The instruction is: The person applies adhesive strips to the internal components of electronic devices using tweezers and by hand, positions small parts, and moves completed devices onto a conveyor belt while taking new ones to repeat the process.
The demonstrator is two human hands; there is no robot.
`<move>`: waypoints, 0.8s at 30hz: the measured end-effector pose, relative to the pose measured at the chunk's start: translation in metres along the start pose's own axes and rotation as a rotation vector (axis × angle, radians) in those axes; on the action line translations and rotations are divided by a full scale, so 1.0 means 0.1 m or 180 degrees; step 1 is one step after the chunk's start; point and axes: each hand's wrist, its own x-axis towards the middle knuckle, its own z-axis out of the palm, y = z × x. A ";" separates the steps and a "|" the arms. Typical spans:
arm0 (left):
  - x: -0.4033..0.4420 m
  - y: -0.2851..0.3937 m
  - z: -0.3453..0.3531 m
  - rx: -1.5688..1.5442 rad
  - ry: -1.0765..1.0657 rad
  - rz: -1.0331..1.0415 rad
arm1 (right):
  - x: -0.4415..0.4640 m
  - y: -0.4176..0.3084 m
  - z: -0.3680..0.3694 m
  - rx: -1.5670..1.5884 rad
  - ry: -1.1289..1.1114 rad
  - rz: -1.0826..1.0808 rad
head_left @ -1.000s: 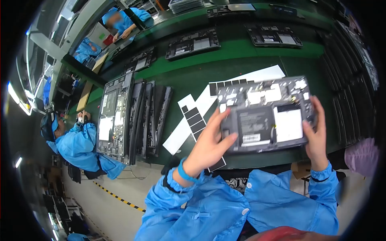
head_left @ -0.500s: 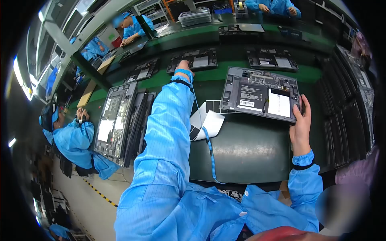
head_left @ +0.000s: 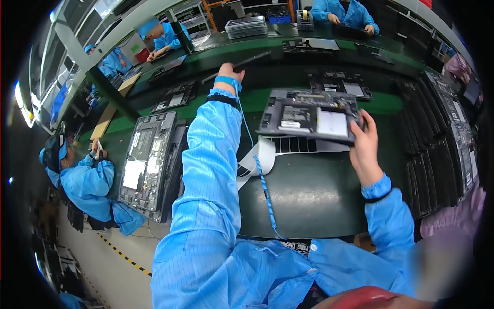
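In my right hand (head_left: 366, 147) is a laptop base (head_left: 293, 114), gripped at its right edge, with its battery, circuit board and a white patch exposed. It is held above the bench and slightly blurred. My left hand (head_left: 230, 73) reaches far forward and is closed on a second laptop base (head_left: 253, 58), which is tilted so that only its thin edge shows. The left fingers are partly hidden behind the hand. A blue coiled wrist-strap cord (head_left: 265, 193) hangs from the left wrist. Under the right-hand base lies a sheet of black stickers (head_left: 296, 144) with a curled white backing (head_left: 264, 157).
Stacked laptop bases (head_left: 149, 159) stand on the left, with rows of dark panels (head_left: 432, 149) on the right. More bases lie on the line ahead, including one at the right (head_left: 342, 85) and one at the left (head_left: 174, 97). A co-worker (head_left: 85, 177) sits at the left.
My left hand has tipped the far laptop base up from lying flat to nearly edge-on. My right hand has carried its base leftward, showing more of the sticker sheet.
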 end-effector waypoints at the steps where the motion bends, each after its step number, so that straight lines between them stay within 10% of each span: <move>1: 0.05 0.15 -0.02 -0.0172 0.0027 0.0065 | 0.11 0.13 0.20 -0.0105 -0.0015 -0.0057; 4: -0.94 1.85 0.11 0.0683 -0.0158 0.0051 | 0.59 0.80 0.82 -0.0602 0.0302 -0.0091; 7: -1.53 3.08 0.30 -0.2660 0.0503 -0.1400 | 0.96 1.51 1.45 -0.1461 0.0112 -0.0753; 9: -2.04 3.62 0.39 -0.2825 0.0755 -0.1558 | 1.00 1.43 1.81 -0.2208 0.0090 -0.0239; 16: -3.36 3.80 0.71 -0.2643 0.0532 -0.1204 | 0.67 0.58 1.49 0.0837 -0.1807 0.1455; 20: -3.88 3.53 1.03 -0.2460 0.0499 -0.1076 | 0.16 -0.26 0.82 0.1234 -0.1044 0.1681; 22: -4.08 3.33 1.20 -0.2149 0.0232 -0.0819 | 0.24 -0.17 0.39 0.1156 -0.1772 0.1411; 24: -4.28 3.22 1.19 -0.0670 -0.0253 0.0144 | 0.15 -0.20 0.10 0.0686 -0.0693 0.1445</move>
